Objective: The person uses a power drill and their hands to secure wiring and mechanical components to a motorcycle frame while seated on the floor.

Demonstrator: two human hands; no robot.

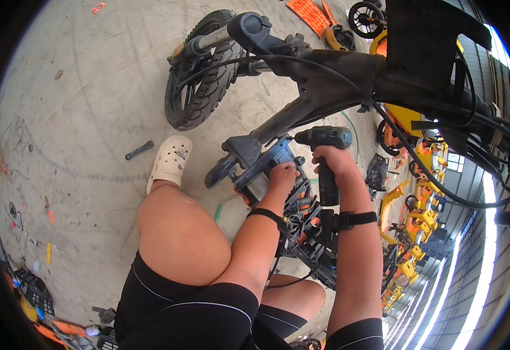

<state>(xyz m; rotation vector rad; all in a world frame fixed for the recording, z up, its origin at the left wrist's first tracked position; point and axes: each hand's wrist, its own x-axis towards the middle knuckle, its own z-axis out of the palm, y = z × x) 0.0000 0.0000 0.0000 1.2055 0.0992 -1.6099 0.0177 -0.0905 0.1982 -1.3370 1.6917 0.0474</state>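
My right hand is wrapped round the grip of a dark teal and black cordless drill. The drill lies level, its nose pointing left at the upper end of a blue-grey part on the bike frame. I cannot tell whether the bit touches it. Beside that part, my left hand has its fingers curled in, and whatever they pinch is hidden. The black frame of an electric scooter or bike stretches above both hands, with its knobbly-tyred front wheel at the upper left.
A wrench lies on the concrete floor near my cream clog. Wires and dark parts crowd beneath my forearms. A thick black cable loops at the right. Several yellow scooters line the right side; loose parts lie lower left.
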